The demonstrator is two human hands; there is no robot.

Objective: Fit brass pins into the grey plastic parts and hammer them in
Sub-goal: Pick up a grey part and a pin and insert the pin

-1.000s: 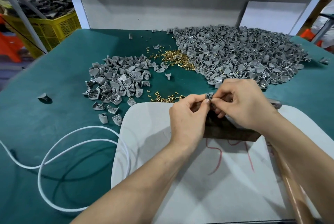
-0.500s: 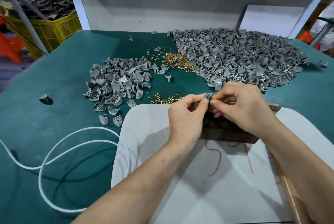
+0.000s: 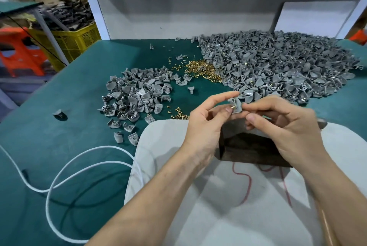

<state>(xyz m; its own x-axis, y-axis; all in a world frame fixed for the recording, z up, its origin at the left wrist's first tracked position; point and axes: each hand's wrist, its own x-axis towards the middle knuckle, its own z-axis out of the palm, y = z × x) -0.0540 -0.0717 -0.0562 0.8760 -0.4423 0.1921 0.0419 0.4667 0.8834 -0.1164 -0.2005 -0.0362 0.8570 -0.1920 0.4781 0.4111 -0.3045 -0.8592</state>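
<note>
Illumination: diffuse, moderately bright, from overhead. Soft overlapping shadows lie on the white board point(image 3: 218, 222). Wide-angle distortion curves the frame edges. The right hand point(image 3: 286, 126) shows slight motion blur; the yellow crate point(image 3: 75, 41) appears soft.

Wooden block point(image 3: 250, 146): far edge hidden behind right hand point(image 3: 288, 126).
Handle point(image 3: 327, 230), right of block: blurred, cut off below; perhaps a hammer's.
</note>
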